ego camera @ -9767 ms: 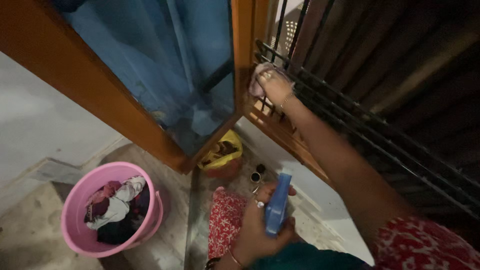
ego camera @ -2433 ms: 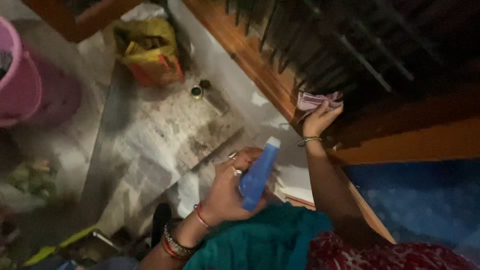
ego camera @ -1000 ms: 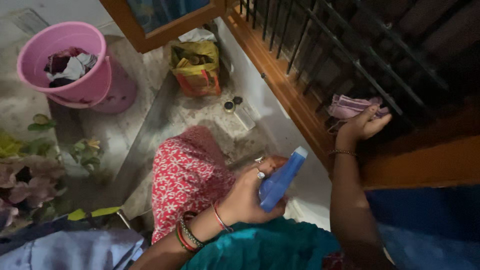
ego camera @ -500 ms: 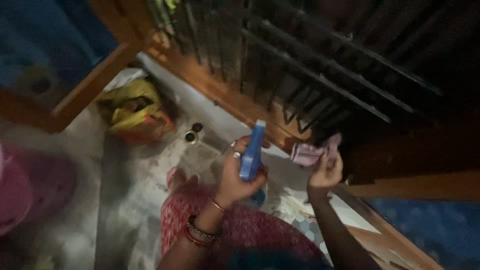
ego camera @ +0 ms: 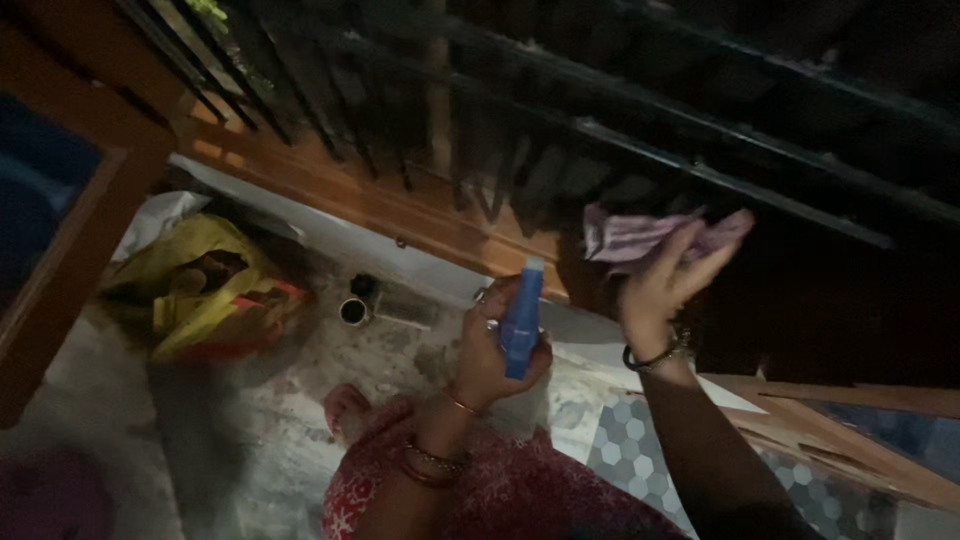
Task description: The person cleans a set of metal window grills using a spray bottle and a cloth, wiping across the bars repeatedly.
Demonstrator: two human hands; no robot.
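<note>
**Right hand raised to the grille, cloth in its grip**

Right hand (ego camera: pixel 668 285) pinches a crumpled pinkish cloth (ego camera: pixel 632 238) between thumb and fingers — the cloth bunched just above the palm, touching the dark window grille (ego camera: pixel 700 175) beyond the fingertips. Left hand (ego camera: pixel 497 345), just beside and lower, is wrapped around a blue spray bottle (ego camera: pixel 522 318) — long axis upright, nozzle end toward the grille.

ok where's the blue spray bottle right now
In the head view it is centre frame, upright in the left hand: the blue spray bottle, left of the pink cloth.

blue spray bottle (ego camera: pixel 521 315), pale purple cloth (ego camera: pixel 630 238), yellow bag (ego camera: pixel 205 285)
</note>
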